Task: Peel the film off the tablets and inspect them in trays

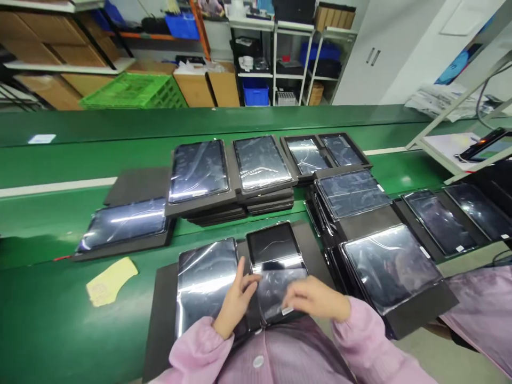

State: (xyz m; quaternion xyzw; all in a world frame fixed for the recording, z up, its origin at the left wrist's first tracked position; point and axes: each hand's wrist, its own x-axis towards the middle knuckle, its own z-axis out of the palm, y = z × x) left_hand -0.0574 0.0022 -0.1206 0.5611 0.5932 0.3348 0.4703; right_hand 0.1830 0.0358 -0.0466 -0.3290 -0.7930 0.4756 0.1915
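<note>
Directly in front of me, two dark glossy screen panels lie side by side on black foam trays. My left hand (240, 293) is at the gap between the left panel (206, 282) and the right panel (276, 266), its index finger stretched out and the others loosely curled, holding nothing visible. Over the lower right part of the right panel is my right hand (316, 298), bent and slightly blurred, its fingertips near a small white label (287, 311). Whether those fingertips hold anything is too blurred to tell.
Stacked trays with panels (200, 170) stand behind, and more panels (394, 266) are piled to the right. A yellow cloth (110, 281) lies on the green bench (40, 320) at left. Another person's pink sleeve (484, 304) shows at the right edge, below a metal rack (444, 154).
</note>
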